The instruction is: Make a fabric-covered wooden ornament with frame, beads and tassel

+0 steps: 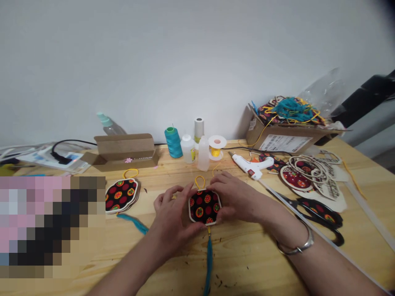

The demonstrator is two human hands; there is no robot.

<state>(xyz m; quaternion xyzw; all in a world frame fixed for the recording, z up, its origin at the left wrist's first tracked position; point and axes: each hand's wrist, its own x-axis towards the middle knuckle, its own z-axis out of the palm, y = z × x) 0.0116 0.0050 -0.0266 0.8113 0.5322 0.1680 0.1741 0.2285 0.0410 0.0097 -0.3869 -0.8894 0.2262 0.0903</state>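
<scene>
A small black fabric ornament (204, 206) with red and orange dots lies on the wooden table (247, 259). It has a yellow loop on top and a teal tassel (209, 263) hanging toward me. My left hand (171, 218) grips its left edge with curled fingers. My right hand (236, 197) presses on its right edge and top; a silver bangle sits on that wrist.
A stack of similar ornaments (121, 195) lies to the left. A white glue gun (251, 164), scissors (317, 216), wooden frames (311, 174) and a cardboard box of scraps (286, 127) lie right. Thread spools and small bottles (193, 146) stand behind, beside an open cardboard box (123, 150).
</scene>
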